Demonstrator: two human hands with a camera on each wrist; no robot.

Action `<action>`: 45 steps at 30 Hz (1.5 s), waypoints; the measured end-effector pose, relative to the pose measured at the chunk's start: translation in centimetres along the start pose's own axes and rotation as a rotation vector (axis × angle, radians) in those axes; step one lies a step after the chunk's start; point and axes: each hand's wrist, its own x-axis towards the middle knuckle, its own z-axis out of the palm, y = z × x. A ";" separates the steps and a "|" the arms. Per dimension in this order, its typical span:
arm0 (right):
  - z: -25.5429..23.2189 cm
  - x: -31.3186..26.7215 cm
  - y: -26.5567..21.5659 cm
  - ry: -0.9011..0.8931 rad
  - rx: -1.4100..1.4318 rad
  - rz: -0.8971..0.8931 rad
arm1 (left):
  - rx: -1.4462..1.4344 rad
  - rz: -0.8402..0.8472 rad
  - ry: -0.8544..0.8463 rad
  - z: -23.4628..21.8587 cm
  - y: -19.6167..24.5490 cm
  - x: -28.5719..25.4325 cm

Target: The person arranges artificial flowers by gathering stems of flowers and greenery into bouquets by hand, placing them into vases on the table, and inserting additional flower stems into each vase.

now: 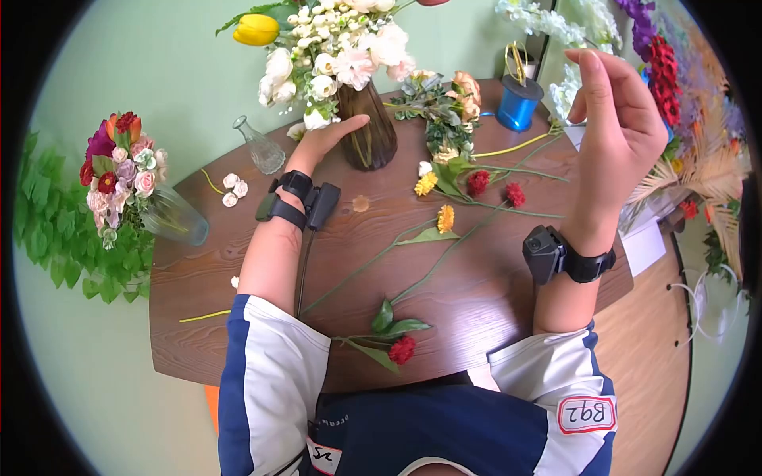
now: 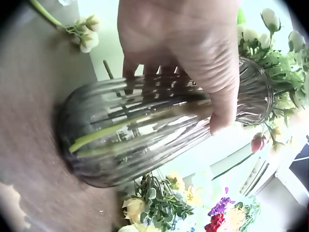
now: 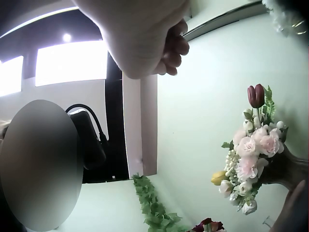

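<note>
My left hand [image 1: 324,140] grips a brown ribbed glass vase [image 1: 367,143], its thumb round the near side and its other fingers behind the glass. Through the glass in the left wrist view, green stems [image 2: 94,140] show inside the vase. White and pale pink flowers [image 1: 352,67] fill its mouth, with a yellow tulip [image 1: 255,30] leaning out to the left. Raised over the table's right side is my right hand [image 1: 623,127], its fingers loosely curled with nothing seen in them. In the right wrist view a dark red tulip [image 3: 256,95] tops the bouquet.
On the wooden table [image 1: 341,262] lie red flowers [image 1: 402,349], yellow flowers [image 1: 445,218] and long stems. A small clear vase [image 1: 259,147], peach roses [image 1: 466,95] and a blue ribbon spool [image 1: 520,103] stand or lie toward the back. Another bouquet in a glass vase [image 1: 176,216] is at left.
</note>
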 end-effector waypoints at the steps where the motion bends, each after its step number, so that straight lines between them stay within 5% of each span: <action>1: -0.1 0.0 0.0 0.000 0.010 -0.003 | 0.091 -0.056 -0.064 -0.4 0.3 -0.1; 4: -0.3 0.2 0.0 0.015 0.059 0.020 | 0.118 0.160 -0.165 -4.1 -9.5 3.0; 6: -0.5 0.4 -0.1 0.012 0.050 0.034 | 0.355 0.101 0.196 -4.3 -7.2 1.2; 20: -0.2 0.7 -0.1 -0.211 -0.217 0.063 | 0.007 -0.068 0.193 0.6 -2.1 8.9; 28: 0.3 0.5 0.0 -0.271 -0.265 0.027 | -0.201 -0.241 0.230 3.5 -0.4 6.2; 32: -0.1 0.5 -0.3 -0.284 -0.284 0.035 | -0.304 -0.311 0.258 1.3 -0.1 3.9; 40: 0.2 0.2 0.1 -0.351 -0.278 -0.033 | -0.488 -0.445 0.344 -4.2 0.7 8.3; 41: 0.4 0.0 0.2 -0.387 -0.298 -0.056 | -0.510 -0.466 0.354 -5.3 0.3 2.7; 44: 1.9 -0.8 0.8 -0.462 -0.326 -0.196 | -0.570 -0.519 0.381 -6.8 0.7 1.0; 45: 2.6 -1.2 0.5 -0.514 -0.330 -0.142 | -0.521 -0.555 0.256 -7.8 0.0 0.6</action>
